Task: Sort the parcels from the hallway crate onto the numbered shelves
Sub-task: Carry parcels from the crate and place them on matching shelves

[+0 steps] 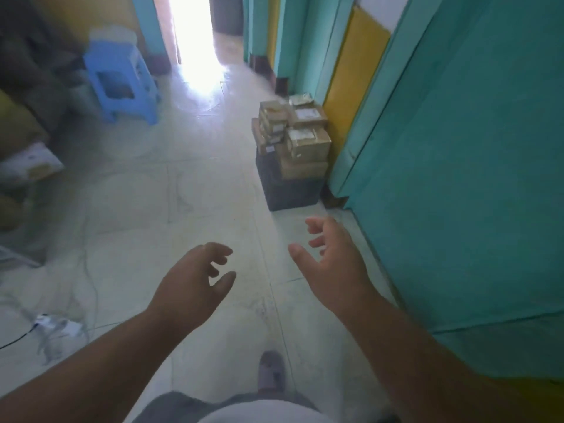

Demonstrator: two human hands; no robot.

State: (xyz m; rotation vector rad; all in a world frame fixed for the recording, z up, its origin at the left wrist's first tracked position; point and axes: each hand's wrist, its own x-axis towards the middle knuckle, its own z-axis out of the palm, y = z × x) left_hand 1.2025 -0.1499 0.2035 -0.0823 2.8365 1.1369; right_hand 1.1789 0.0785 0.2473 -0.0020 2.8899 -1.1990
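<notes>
A dark crate stands on the floor against the teal wall, ahead and to the right. Several brown cardboard parcels with white labels are piled in it, rising well above its rim. My left hand reaches forward over the floor with loosely spread fingers and holds nothing. My right hand is also stretched forward, fingers relaxed and empty, a short way before the crate. No numbered shelves are in view.
A blue plastic stool stands at the far left near a bright doorway. Boxes and bags line the left side. A white power strip with cables lies on the floor at left. My foot is below.
</notes>
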